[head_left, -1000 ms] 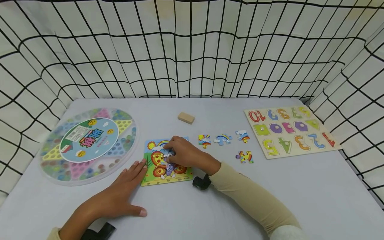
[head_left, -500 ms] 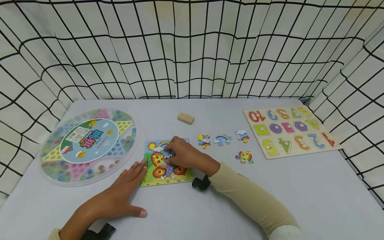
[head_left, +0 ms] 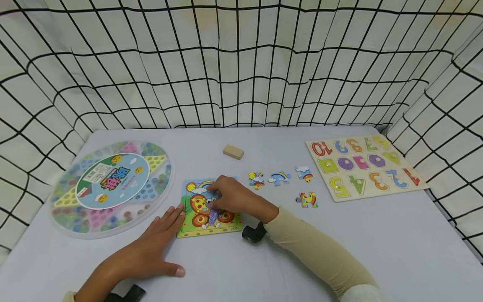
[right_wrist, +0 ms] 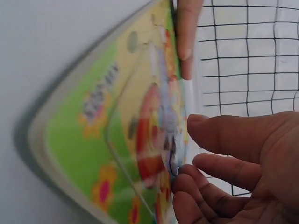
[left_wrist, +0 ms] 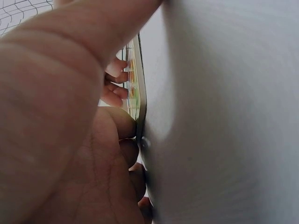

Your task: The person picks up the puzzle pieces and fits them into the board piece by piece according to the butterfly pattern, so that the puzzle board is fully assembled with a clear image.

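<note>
A square butterfly puzzle board (head_left: 196, 230) lies flat at the middle of the table. The left hand (head_left: 149, 251) rests palm down with its fingertips at the board's left edge, thumb spread to the side. Over the board's upper right part is the right hand (head_left: 235, 196), its bent fingertips touching the picture. In the right wrist view, the right hand (right_wrist: 233, 172) has its thumb apart from the other fingers, and no piece shows between them. Part of the picture is hidden beneath this hand. Several loose puzzle pieces, among them a rainbow piece (head_left: 279, 178), lie right of the board.
Left of the board is a round game board with marbles (head_left: 113, 180). A wooden block (head_left: 233, 152) lies behind the puzzle, and a number board (head_left: 356, 167) is at the right. Black netting over white cloth surrounds the table's back and sides.
The head view has tilted slightly, so the table appears a little lower. Both hands keep nearly the same places on the puzzle board, and the loose pieces have not moved.
</note>
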### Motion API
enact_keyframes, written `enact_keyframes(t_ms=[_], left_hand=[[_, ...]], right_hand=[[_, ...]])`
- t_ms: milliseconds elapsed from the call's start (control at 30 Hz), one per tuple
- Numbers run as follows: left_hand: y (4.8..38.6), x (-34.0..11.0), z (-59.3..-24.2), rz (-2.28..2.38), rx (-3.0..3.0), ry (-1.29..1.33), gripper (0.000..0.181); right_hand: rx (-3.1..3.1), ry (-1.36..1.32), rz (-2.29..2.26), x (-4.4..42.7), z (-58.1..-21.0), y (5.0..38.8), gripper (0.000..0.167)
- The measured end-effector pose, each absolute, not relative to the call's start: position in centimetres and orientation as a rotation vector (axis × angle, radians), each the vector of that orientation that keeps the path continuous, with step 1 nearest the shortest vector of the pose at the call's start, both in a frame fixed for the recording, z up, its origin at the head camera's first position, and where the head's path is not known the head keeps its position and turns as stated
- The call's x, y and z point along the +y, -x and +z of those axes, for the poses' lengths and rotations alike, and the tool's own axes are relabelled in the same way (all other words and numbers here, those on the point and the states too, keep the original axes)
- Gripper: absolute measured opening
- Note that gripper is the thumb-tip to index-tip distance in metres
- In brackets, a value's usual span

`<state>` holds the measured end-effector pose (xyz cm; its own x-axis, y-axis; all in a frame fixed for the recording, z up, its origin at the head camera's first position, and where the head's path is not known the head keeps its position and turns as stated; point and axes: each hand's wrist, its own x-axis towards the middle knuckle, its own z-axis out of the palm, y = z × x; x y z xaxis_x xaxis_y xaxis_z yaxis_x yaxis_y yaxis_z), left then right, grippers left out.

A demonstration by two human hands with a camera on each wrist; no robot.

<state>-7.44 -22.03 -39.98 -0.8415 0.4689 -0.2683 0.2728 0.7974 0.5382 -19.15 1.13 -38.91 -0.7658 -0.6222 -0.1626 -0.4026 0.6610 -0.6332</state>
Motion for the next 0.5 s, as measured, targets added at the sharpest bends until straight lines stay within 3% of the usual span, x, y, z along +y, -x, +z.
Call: enact_keyframes(t_ms=[500], left_hand=[[7.4, -22.1, -40.2, 0.648, 2.609, -0.555, 0.128]], right_hand=[[2.615, 0.754, -1.005, 4.5, -37.5, 19.4, 0.025]])
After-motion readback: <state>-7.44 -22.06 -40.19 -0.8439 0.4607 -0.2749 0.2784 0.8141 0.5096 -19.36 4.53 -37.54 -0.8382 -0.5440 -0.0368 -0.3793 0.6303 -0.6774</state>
